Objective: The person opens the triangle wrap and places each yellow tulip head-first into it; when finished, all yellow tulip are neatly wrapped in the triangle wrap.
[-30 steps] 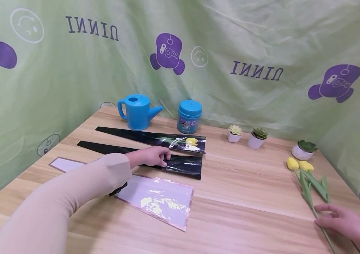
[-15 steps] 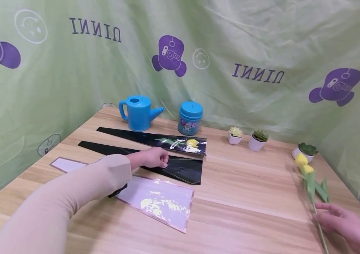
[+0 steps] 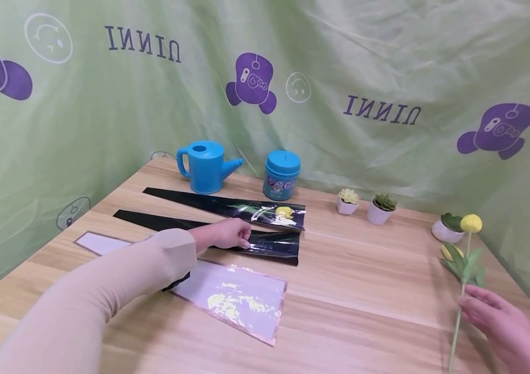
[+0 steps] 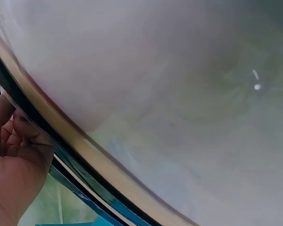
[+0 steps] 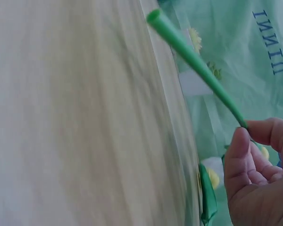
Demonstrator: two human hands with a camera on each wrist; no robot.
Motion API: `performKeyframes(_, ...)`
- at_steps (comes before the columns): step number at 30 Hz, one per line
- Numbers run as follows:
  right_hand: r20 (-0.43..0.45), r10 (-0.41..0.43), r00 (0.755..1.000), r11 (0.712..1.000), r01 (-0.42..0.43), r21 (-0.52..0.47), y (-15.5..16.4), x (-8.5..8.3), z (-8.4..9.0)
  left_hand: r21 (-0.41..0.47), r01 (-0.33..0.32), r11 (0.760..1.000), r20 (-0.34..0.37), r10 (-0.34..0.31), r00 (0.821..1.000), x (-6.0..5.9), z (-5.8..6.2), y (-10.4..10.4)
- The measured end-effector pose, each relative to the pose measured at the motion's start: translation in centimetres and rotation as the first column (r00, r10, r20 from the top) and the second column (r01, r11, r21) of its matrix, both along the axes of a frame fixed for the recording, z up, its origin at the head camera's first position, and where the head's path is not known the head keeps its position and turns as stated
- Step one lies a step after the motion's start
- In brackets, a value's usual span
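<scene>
My right hand [image 3: 498, 317] pinches the green stem of a yellow tulip [image 3: 471, 223] between thumb and fingers. In the right wrist view the cut end of the stem [image 5: 198, 66] sticks out past the fingertips. A second yellow tulip [image 3: 451, 253] lies on the table behind it, partly covered by leaves. With curled fingers my left hand [image 3: 232, 232] pinches a glossy black flower sleeve [image 3: 274, 245], whose wide end faces right. Behind that sleeve lies another black sleeve [image 3: 190, 199] with a yellow tulip [image 3: 284, 212] in it.
A pale, pink-edged clear sleeve [image 3: 246, 296] lies in front, under the left forearm. At the back stand a blue watering can [image 3: 206, 169] and a blue lidded tub [image 3: 282, 175]. Several small potted succulents [image 3: 377, 212] line the back edge, before a green curtain [image 3: 321, 62].
My right hand has lifted one tulip away from the other and turned it more upright. The left hand stays at the black sleeve, whose wide end flattened and then curled up again.
</scene>
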State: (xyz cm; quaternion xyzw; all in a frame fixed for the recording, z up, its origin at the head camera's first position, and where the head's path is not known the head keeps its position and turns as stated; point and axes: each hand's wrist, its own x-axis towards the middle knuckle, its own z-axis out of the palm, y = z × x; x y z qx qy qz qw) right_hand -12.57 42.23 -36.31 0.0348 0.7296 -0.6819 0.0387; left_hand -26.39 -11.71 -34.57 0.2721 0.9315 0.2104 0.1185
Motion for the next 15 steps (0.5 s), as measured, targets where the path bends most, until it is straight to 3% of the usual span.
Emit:
performKeyframes(2,-0.044,-0.012,0.999,0.989,0.006,-0.146,-0.8,-0.1,0.1,-0.002,-0.002,1.0,0.002,0.002,1.0,0.0,0.0,-0.1)
performKeyframes(6,-0.074,-0.07,0.995,0.935,0.04,-0.352,-2.7,-0.4,0.4,-0.002,-0.01,1.0,0.016,0.01,1.0,0.1,0.1,-0.3)
performKeyframes(10,-0.098,-0.119,0.988,0.871,0.057,-0.487,-4.7,-0.9,0.7,-0.024,-0.022,0.999,0.035,0.023,0.999,0.2,0.2,-0.1)
performKeyframes(15,-0.144,-0.122,0.982,0.804,0.012,-0.594,-7.0,-1.8,0.9,-0.023,-0.049,0.999,0.086,0.051,0.995,0.3,0.2,-0.1)
